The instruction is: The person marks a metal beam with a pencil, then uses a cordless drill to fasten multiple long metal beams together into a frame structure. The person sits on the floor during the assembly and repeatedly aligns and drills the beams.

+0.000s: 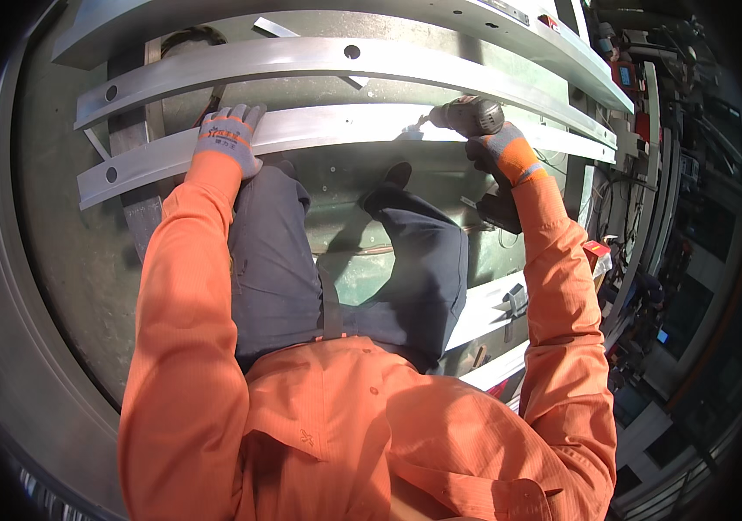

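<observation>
My left hand (230, 139), in a grey and orange work glove, is closed over the left part of the nearest long aluminium profile (319, 126), its fingers across the top and the thumb at the near edge. That profile has a round hole near its left end. In my gloved right hand (507, 149) is a cordless drill (472, 115), gripped by its handle. The drill's chuck and bit point left, low over the same profile; whether the bit touches the metal I cannot tell. The drill's dark battery base hangs below my wrist.
Beyond lie a second holed aluminium profile (275, 68) and a wider one (301, 13). A dark support beam (132, 139) runs beneath their left ends. More profiles (484, 314) lie by my right side, with a clamp-like tool (515, 301) on them. Cables and equipment crowd the far right.
</observation>
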Available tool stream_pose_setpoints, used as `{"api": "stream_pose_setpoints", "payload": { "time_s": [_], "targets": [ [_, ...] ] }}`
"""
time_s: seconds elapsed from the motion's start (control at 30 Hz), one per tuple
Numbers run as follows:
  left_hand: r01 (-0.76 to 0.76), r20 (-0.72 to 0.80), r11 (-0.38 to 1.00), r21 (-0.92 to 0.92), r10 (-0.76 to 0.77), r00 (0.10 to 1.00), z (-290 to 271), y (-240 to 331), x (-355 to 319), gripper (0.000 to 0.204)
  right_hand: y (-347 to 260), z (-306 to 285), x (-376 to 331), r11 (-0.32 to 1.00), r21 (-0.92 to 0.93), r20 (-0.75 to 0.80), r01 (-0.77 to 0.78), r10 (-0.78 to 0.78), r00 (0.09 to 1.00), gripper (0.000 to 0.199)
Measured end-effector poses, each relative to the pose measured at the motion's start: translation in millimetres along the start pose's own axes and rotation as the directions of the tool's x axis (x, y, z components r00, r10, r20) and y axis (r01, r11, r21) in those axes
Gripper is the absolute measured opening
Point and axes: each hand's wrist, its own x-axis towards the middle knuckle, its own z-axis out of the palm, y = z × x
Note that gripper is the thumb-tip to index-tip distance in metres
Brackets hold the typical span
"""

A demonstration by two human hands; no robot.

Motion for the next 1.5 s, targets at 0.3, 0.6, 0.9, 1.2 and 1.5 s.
{"api": "stream_pose_setpoints", "payload": {
  "time_s": [0.3, 0.6, 0.9, 1.2, 1.5],
  "targets": [
    [0.033, 0.039, 0.999, 0.012, -0.033, 0.999, -6, 2, 2, 0.094, -17, 4, -3, 0.997, -0.064, -0.037, 0.035, -0.037, 0.999, 0.023],
    [0.026, 0.022, 0.999, 0.024, -0.026, 0.999, -1, 2, -2, 0.096, 15, -56, -41, 0.912, 0.372, -0.079, 0.174, -0.156, 0.985, 0.027],
    [0.077, 0.086, 0.993, 0.089, -0.085, 0.993, -7, 10, 2, 0.102, 121, -28, -210, 0.803, 0.346, -0.349, 0.485, -0.369, 0.861, 0.045],
    [0.155, -0.001, 0.977, -0.148, -0.157, 0.988, -26, 82, -13, 0.109, 123, 81, -325, -0.322, 0.917, -0.307, 0.235, -0.194, 0.932, 0.059],
    [-0.538, -0.504, 0.015, -0.843, 0.329, 0.798, -27, 256, -135, 0.026, 138, 133, -328, -0.109, 0.992, -0.097, 0.061, -0.362, 0.927, 0.062]
  ]
}}
